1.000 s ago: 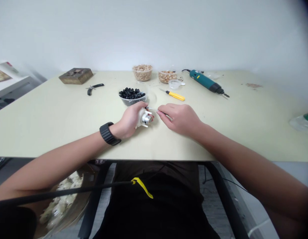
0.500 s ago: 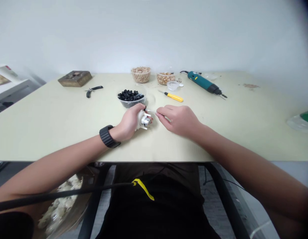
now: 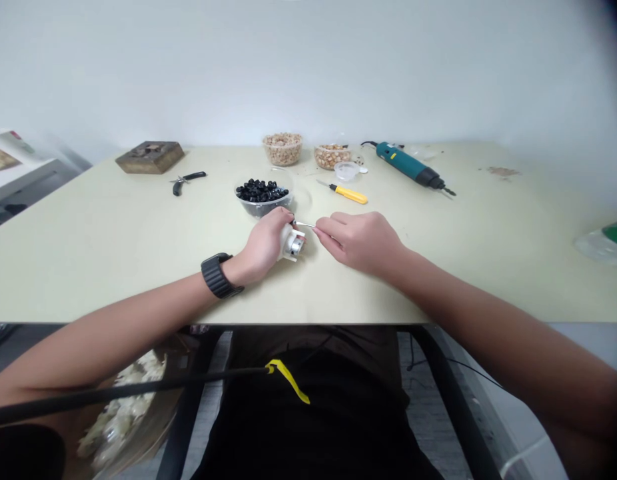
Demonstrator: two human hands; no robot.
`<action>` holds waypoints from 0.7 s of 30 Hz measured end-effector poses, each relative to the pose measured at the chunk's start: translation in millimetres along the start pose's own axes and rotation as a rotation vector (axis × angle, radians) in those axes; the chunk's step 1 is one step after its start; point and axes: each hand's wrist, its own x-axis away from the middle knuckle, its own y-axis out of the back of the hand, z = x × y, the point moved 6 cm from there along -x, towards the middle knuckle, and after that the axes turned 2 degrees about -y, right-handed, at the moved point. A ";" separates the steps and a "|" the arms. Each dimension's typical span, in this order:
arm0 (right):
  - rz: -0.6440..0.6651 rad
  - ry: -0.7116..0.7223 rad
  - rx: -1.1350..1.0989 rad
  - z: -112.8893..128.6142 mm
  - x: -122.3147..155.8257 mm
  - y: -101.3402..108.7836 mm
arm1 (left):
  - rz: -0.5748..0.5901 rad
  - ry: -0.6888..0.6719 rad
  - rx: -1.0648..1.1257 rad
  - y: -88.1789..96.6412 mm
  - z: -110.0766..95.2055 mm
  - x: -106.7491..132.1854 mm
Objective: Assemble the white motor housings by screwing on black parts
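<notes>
My left hand (image 3: 264,243) is closed around a white plastic part with a small silver motor (image 3: 294,245) in it. A small black piece shows at the left thumb tip. In my right hand (image 3: 357,241) is a thin metal tool (image 3: 304,225), held in a pinch. Its shaft points left and its tip meets the black piece; its handle is hidden in the fingers, so I cannot tell its exact kind. Just behind my left hand stands a clear bowl (image 3: 243,205) full of small black parts (image 3: 262,191).
A yellow-handled screwdriver (image 3: 351,195) lies beyond my right hand. Behind it are a clear lid (image 3: 346,172), tubs of small tan parts (image 3: 282,150) and of brownish parts (image 3: 332,157), and a green power tool (image 3: 406,165). Pliers (image 3: 187,181) and a block (image 3: 151,158) lie left.
My left hand and the white part have shifted very slightly right, and the part has turned a little. The right hand keeps the tool at the black piece.
</notes>
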 end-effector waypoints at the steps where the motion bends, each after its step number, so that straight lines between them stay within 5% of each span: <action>1: 0.002 0.007 0.014 0.8 0.0 0.5 | -0.002 -0.020 -0.017 1.7 1.6 0.0; 6: -0.008 0.021 -0.012 1.2 1.5 -3.2 | -0.035 -0.012 -0.025 1.4 2.9 2.9; 16: -0.017 -0.107 -0.461 -7.7 1.2 -11.9 | -0.022 -0.008 -0.038 -0.8 -0.2 3.4; 21: -0.011 -0.060 -0.342 -4.9 1.7 -11.9 | -0.019 0.000 -0.072 -1.6 -2.0 4.4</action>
